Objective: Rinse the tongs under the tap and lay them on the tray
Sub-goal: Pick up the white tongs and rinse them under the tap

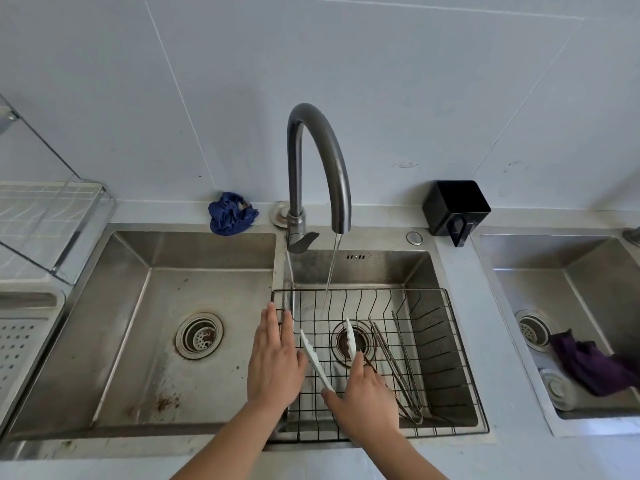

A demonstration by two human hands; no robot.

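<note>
Your right hand [363, 400] gripped the white tongs [315, 360] at the hinge end, fingers curled round them. The two arms were spread and the tips pointed toward the back of the sink. Your left hand [275, 362] was flat, fingers straight, holding nothing, over the left rim of the wire basket [363, 289] and just beside one tong arm.

The tap [318, 161] was running. The water stream [332, 271] fell into the basket just beyond the tips; whether it touched the tongs could not be confirmed.

Status: the rinse appeared to be starting or in hand, not complete.

Outstanding: finish the rinse, then lay the tongs on the perforated tray [20, 344] at the far left, well apart from them.

A pair of metal tongs [398, 368] lay in the basket, just right of your right hand.
</note>
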